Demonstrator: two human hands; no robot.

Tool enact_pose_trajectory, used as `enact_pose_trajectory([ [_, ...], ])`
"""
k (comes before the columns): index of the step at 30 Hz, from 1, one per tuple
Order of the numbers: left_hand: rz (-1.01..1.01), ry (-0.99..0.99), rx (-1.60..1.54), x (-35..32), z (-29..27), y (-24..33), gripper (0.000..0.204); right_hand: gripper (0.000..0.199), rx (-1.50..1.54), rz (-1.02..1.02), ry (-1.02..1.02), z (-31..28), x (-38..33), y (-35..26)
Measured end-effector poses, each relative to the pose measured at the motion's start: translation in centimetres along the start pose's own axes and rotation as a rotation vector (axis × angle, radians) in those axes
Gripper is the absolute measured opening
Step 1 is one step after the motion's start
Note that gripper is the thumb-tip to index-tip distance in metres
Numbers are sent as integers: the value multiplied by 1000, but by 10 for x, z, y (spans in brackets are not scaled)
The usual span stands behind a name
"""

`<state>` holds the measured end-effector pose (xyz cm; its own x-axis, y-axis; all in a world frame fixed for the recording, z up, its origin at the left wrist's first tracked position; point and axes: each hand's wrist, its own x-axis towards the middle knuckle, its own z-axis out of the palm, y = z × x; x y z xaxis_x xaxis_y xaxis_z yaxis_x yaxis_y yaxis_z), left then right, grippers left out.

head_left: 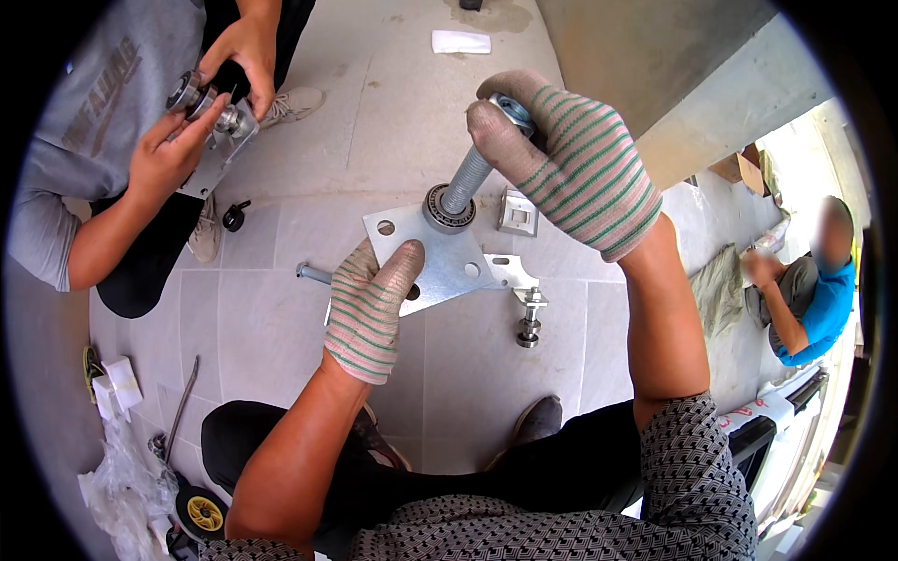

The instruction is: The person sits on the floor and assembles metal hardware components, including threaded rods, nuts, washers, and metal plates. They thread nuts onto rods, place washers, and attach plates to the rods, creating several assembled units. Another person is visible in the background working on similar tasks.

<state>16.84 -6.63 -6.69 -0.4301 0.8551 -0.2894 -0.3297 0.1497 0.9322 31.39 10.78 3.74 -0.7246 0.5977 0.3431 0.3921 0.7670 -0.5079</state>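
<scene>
Both my hands wear striped, dirt-stained work gloves. My left hand (369, 304) grips the near left edge of a flat metal plate (440, 266) with holes near its corners, thumb on top. On the plate's far edge sits a round bearing (450, 208), and a thick threaded bolt (466, 178) rises tilted out of it. At the bolt's upper end my right hand (571, 154) has thumb and fingers closed round a nut (513, 110). Below the plate, another bolt (315, 272) shows at the left, and a bracket with rollers (528, 323) lies on the floor at the right.
A square metal piece (518, 213) lies beyond the plate. At the left, a co-worker's hands (178, 145) hold a similar roller bracket. Another person (809, 290) sits far right. Plastic wrap (126, 486), a wheel (201, 512) and a metal bar (182, 407) lie lower left.
</scene>
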Motion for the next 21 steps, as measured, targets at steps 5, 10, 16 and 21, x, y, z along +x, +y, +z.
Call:
enact_pose_trajectory([
  [5,3,3,29,-1,10,5,34,36,95,-210,115,2,-4,16],
  [10,24,8,38,-1,8,3,33,33,13,-177,169,8,-3,12],
  [16,9,1,63,-1,8,1,33,34,9,-15,8,-3,-4,7],
  [21,29,-2,25,0,11,3,34,31,-93,-108,157,0,-2,12],
])
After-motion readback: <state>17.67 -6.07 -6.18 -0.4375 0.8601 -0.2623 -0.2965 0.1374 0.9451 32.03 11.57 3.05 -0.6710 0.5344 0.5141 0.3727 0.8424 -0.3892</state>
